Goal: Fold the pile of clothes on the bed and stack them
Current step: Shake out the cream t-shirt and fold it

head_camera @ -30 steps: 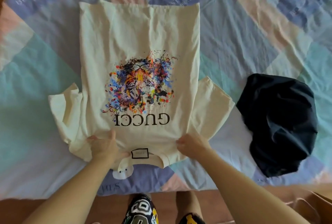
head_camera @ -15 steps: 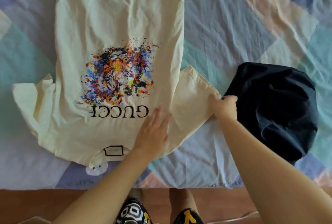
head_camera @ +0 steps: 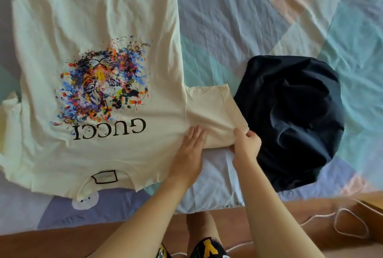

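Right hand (head_camera: 245, 146) pinches the tee's (head_camera: 99, 19) sleeve (head_camera: 213, 110); left hand (head_camera: 189, 152) lies flat, open, beside it. Pulling hard could drag the tee askew.

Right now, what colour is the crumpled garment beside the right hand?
Dark navy, nearly black, plain; the garment shows in the head view.

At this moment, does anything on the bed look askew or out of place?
Nothing is damaged or spilled. The cream T-shirt lies spread and wrinkled, its far-left sleeve bunched. The dark garment sits in an unfolded heap beside it. The left hand presses the shirt flat while the right hand pinches the near sleeve.
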